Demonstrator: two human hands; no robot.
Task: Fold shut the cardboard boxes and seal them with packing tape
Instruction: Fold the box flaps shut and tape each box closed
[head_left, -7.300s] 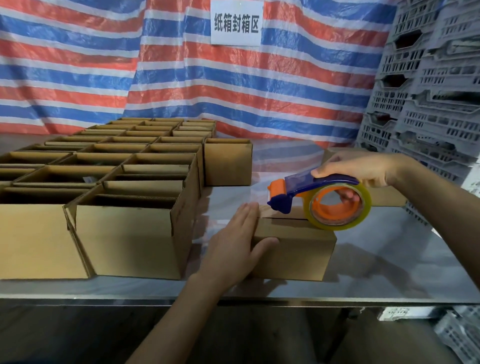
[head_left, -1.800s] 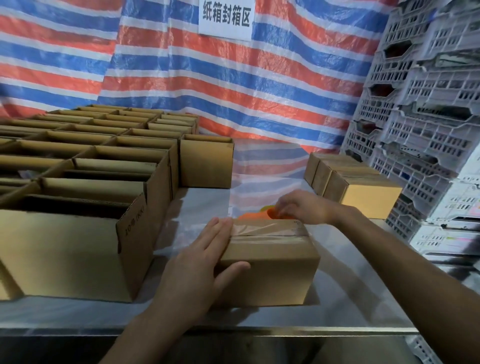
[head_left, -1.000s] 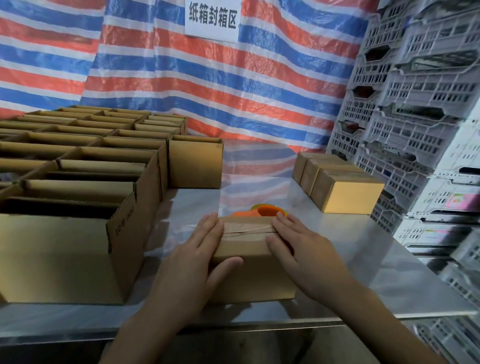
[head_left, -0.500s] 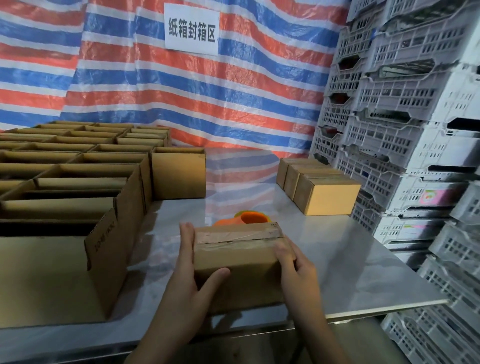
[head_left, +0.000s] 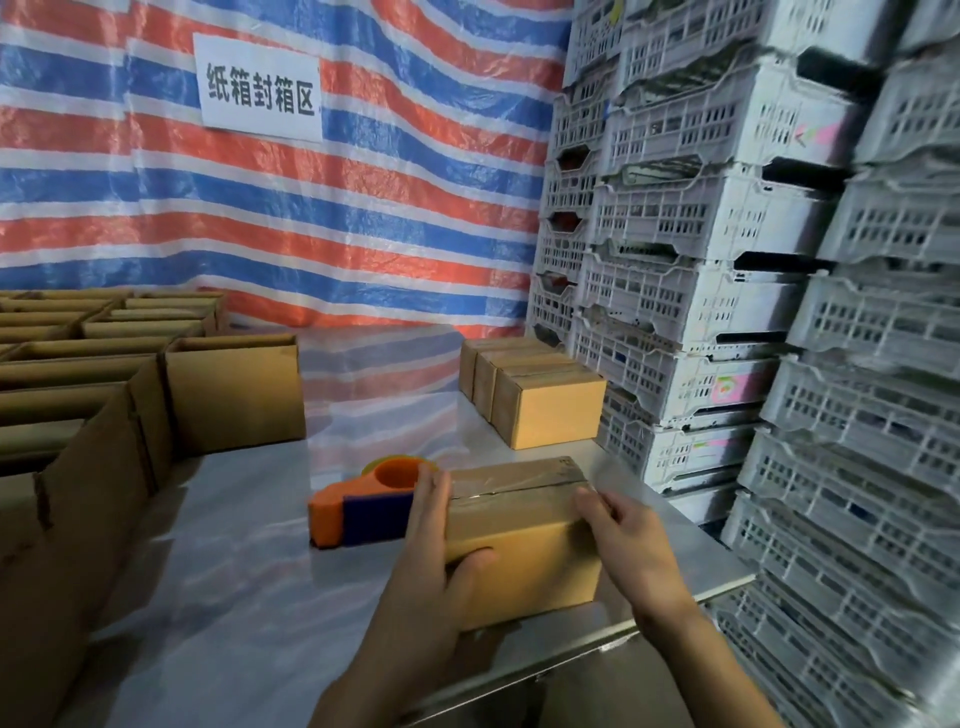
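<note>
A small cardboard box (head_left: 524, 540), flaps folded shut and clear tape along its top seam, sits near the front right of the steel table (head_left: 234, 571). My left hand (head_left: 431, 561) grips its left end, fingers up the side and thumb on the front face. My right hand (head_left: 628, 545) holds its right end, fingers curled over the top edge. The orange and blue tape dispenser (head_left: 363, 509) lies on the table just left of and behind the box, with neither hand on it.
Sealed boxes (head_left: 545, 400) stand in a row at the back right. Several open boxes (head_left: 78, 415) fill the left side, one (head_left: 234, 389) standing apart. Stacked white plastic crates (head_left: 779, 312) rise beyond the table's right edge. A striped tarp hangs behind.
The dispenser was laid down behind the box. Both hands went from pressing the tape on top to holding the box's ends, and the box has shifted right toward the table edge.
</note>
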